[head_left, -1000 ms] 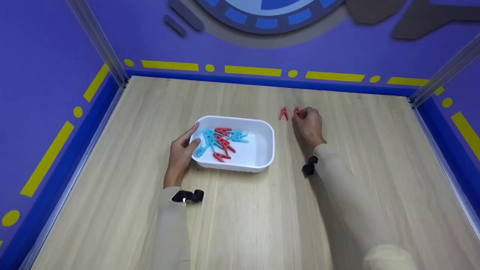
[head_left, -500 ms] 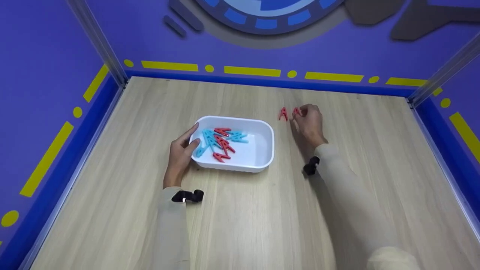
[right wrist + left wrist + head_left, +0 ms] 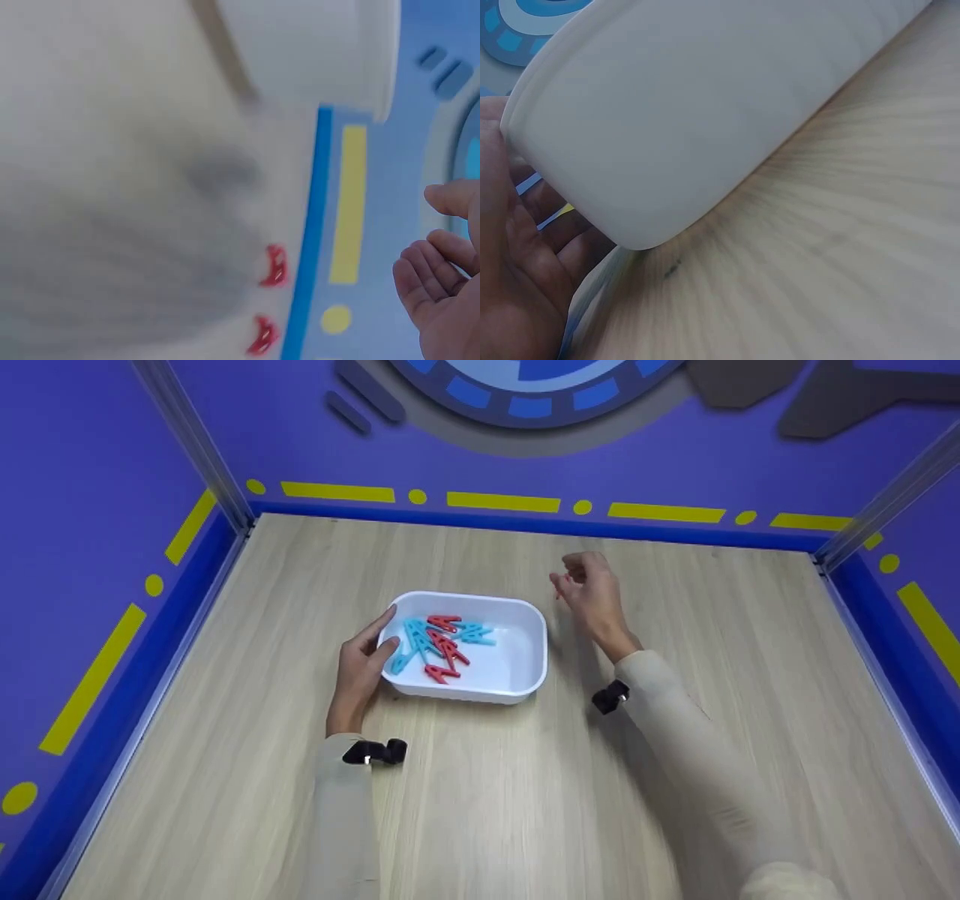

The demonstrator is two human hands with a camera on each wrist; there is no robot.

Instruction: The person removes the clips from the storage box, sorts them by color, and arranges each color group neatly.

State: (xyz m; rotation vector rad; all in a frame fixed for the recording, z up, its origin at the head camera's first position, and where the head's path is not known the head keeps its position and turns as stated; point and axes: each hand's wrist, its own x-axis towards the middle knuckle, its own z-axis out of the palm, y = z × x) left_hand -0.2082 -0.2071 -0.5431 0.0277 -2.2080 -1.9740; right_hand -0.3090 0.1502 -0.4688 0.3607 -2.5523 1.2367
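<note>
My left hand [image 3: 358,673] grips the left end of a white plastic tub [image 3: 465,694], thumb over the rim and fingers along the outside wall. Inside the tub lie several red clothespins [image 3: 441,673] and light blue clothespins [image 3: 418,636], heaped toward its left half. Beyond the tub's right end, my right hand [image 3: 598,598] is raised over the table with thumb and fingers apart and nothing between them. Two red clothespins, one [image 3: 276,265] and another [image 3: 262,335], rest on the table in the right wrist view; the hand mostly hides them in the head view.
The wooden table [image 3: 465,810] ends at a blue back wall [image 3: 517,484] with yellow markings. Side walls with metal corner posts stand left and right. Black wrist cameras are strapped over both sleeves.
My right hand has let go of the right-hand red clothespin and moved up and left, now overlapping the other one. The left hand and tub stay put.
</note>
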